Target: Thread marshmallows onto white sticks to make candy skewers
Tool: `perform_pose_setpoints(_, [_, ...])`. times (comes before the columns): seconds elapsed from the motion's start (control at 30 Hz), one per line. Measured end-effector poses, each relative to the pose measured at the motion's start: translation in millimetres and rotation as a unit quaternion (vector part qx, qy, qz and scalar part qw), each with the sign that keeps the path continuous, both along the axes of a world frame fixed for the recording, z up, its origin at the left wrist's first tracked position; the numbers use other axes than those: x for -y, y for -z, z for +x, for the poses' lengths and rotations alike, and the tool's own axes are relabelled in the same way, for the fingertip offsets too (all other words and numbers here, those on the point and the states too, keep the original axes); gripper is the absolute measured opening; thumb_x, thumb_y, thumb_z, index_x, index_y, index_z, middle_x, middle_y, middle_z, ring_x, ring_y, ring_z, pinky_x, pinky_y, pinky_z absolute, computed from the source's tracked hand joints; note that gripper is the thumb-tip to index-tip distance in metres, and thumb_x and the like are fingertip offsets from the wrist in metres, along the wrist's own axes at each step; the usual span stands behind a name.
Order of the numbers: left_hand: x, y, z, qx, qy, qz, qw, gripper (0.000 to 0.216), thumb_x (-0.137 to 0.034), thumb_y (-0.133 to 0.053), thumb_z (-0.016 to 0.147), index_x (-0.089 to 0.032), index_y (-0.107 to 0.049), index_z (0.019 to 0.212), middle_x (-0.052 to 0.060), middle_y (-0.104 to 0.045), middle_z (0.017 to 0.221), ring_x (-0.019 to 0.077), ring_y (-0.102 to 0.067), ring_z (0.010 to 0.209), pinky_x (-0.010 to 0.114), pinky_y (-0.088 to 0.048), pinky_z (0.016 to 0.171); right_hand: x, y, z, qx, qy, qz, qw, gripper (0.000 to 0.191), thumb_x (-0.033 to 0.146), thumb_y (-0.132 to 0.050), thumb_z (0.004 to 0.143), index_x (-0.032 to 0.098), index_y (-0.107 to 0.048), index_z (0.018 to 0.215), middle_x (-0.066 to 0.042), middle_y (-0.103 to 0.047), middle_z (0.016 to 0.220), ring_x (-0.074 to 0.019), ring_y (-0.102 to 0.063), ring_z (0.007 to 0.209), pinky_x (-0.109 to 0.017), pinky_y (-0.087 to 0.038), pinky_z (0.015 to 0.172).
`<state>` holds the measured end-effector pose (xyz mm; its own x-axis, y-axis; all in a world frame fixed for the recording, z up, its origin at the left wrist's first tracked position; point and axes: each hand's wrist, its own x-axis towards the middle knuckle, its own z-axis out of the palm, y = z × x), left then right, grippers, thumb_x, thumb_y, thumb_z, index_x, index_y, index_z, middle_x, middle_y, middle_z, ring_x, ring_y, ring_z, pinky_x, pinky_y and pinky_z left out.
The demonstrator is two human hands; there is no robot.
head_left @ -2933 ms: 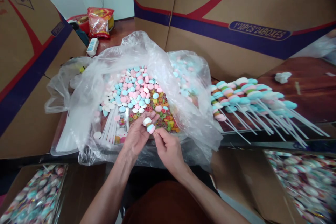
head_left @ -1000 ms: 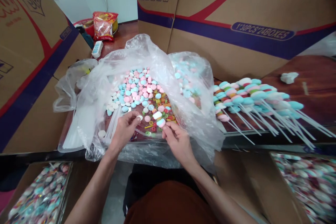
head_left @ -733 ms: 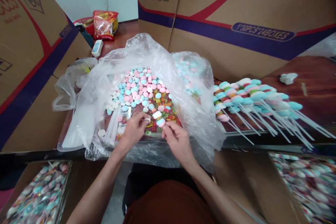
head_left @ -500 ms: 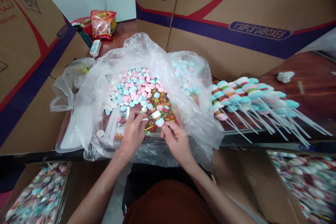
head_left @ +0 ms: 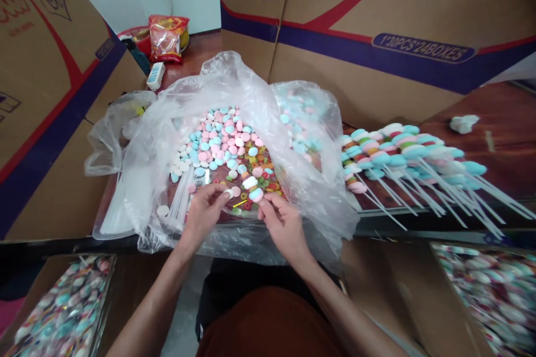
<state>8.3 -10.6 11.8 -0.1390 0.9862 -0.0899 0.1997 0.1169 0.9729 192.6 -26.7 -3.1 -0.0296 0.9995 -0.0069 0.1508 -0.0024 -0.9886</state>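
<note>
My right hand (head_left: 282, 223) pinches the lower end of a candy skewer (head_left: 250, 183), stacked with white, blue and pink marshmallow-like pieces and gummy rings; its stick is mostly hidden. My left hand (head_left: 205, 209) is closed, thumb and forefinger on a small white candy (head_left: 228, 193), a short way left of the skewer. Just beyond those fingertips shows a pink candy (head_left: 236, 192); whether they touch it I cannot tell. Below lie gummy rings (head_left: 274, 185) and a thin yellow strip (head_left: 240, 204). Loose pastel candies (head_left: 218, 139) are heaped behind both hands.
Clear plastic sheeting (head_left: 247, 83) surrounds the candies. White sticks (head_left: 180, 201) lie at the left. Finished skewers (head_left: 402, 150) are piled on the right. Large cartons (head_left: 335, 61) stand behind; boxes of wrapped candy (head_left: 67, 307) sit below the table edge.
My left hand has drawn slightly left, away from the skewer, and a pink candy now shows by its fingertips. My right hand keeps its hold. The whole view has shifted a little.
</note>
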Motion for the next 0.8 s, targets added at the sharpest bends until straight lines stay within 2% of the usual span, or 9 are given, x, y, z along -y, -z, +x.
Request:
perform_pose_setpoints(0.1, [-8.6, 0.7, 4.3, -0.01, 0.034, 0.011, 0.999, 0.014, -0.033, -0.067, 0.083, -0.019, -0.072, 0.083, 0.003, -0.07, 0.083, 0.0174, -0.061, 0.079, 0.027, -0.046, 0.075, 0.3, -0.1, 0.5, 0.003, -0.001, 0.0, 1.0, 0.026, 0.037, -0.051, 0.094, 0.02, -0.056, 0.075, 0.003, -0.053, 0.06, -0.0108, -0.046, 0.051, -0.023, -0.037, 0.051])
perform_pose_setpoints(0.3, [-11.5, 10.3, 14.7, -0.16, 0.068, 0.05, 0.983, 0.007, -0.023, -0.059, 0.087, -0.019, -0.063, 0.084, 0.003, -0.063, 0.082, 0.0164, -0.057, 0.072, 0.028, -0.045, 0.068, -0.9, -1.4, 0.8, -0.012, -0.009, -0.006, 1.0, 0.026, 0.037, -0.052, 0.094, 0.02, -0.056, 0.075, 0.003, -0.053, 0.061, -0.0107, -0.046, 0.052, -0.022, -0.037, 0.051])
perform_pose_setpoints(0.43, [-4.2, 16.2, 18.4, -0.266, 0.078, 0.126, 0.953, 0.019, -0.017, -0.051, 0.091, -0.019, -0.06, 0.107, 0.008, -0.06, 0.1, 0.0209, -0.059, 0.093, 0.035, -0.049, 0.084, 0.7, -5.3, 3.7, -0.022, -0.026, -0.027, 0.999, 0.027, 0.038, -0.052, 0.094, 0.019, -0.056, 0.076, 0.003, -0.053, 0.062, -0.0097, -0.043, 0.051, -0.022, -0.034, 0.048])
perform_pose_setpoints(0.53, [3.6, 15.9, 18.4, -0.305, 0.111, 0.16, 0.932, 0.028, -0.013, -0.045, 0.093, -0.02, -0.061, 0.115, 0.011, -0.056, 0.111, 0.0219, -0.058, 0.105, 0.036, -0.05, 0.09, 4.4, -7.3, 9.5, -0.005, -0.034, -0.04, 0.999, 0.026, 0.039, -0.053, 0.094, 0.018, -0.061, 0.081, 0.003, -0.054, 0.063, -0.0099, -0.043, 0.051, -0.022, -0.033, 0.048])
perform_pose_setpoints(0.6, [6.4, 15.1, 16.0, -0.294, 0.131, 0.16, 0.933, 0.029, -0.012, -0.045, 0.092, -0.021, -0.062, 0.114, 0.011, -0.057, 0.113, 0.0217, -0.059, 0.105, 0.035, -0.05, 0.09, 7.5, -6.8, 14.3, 0.016, -0.036, -0.037, 0.999, 0.026, 0.04, -0.052, 0.094, 0.018, -0.063, 0.083, 0.003, -0.053, 0.063, -0.0108, -0.045, 0.053, -0.023, -0.035, 0.051])
perform_pose_setpoints(0.67, [5.9, 15.0, 12.6, -0.252, 0.139, 0.144, 0.947, 0.025, -0.013, -0.048, 0.091, -0.021, -0.064, 0.109, 0.009, -0.061, 0.11, 0.0208, -0.06, 0.102, 0.034, -0.05, 0.089, 10.6, -5.2, 18.4, 0.038, -0.037, -0.03, 0.998, 0.027, 0.04, -0.051, 0.094, 0.018, -0.064, 0.083, 0.003, -0.051, 0.061, -0.0117, -0.046, 0.055, -0.023, -0.036, 0.053])
perform_pose_setpoints(0.73, [2.7, 15.8, 9.7, -0.166, 0.12, 0.102, 0.973, 0.015, -0.017, -0.053, 0.09, -0.02, -0.064, 0.101, 0.006, -0.065, 0.099, 0.0181, -0.062, 0.089, 0.03, -0.051, 0.082, 13.1, -3.1, 20.5, 0.057, -0.042, -0.031, 0.997, 0.028, 0.04, -0.051, 0.095, 0.018, -0.064, 0.083, 0.004, -0.049, 0.06, -0.0118, -0.045, 0.056, -0.023, -0.035, 0.054])
perform_pose_setpoints(0.8, [-1.4, 16.6, 8.9, -0.052, 0.074, 0.05, 0.995, 0.01, -0.024, -0.058, 0.088, -0.019, -0.063, 0.096, 0.003, -0.066, 0.089, 0.0147, -0.061, 0.076, 0.027, -0.05, 0.072, 15.0, -1.5, 20.0, 0.07, -0.053, -0.029, 0.996, 0.029, 0.04, -0.05, 0.095, 0.018, -0.064, 0.082, 0.004, -0.046, 0.06, -0.0116, -0.044, 0.056, -0.023, -0.034, 0.054])
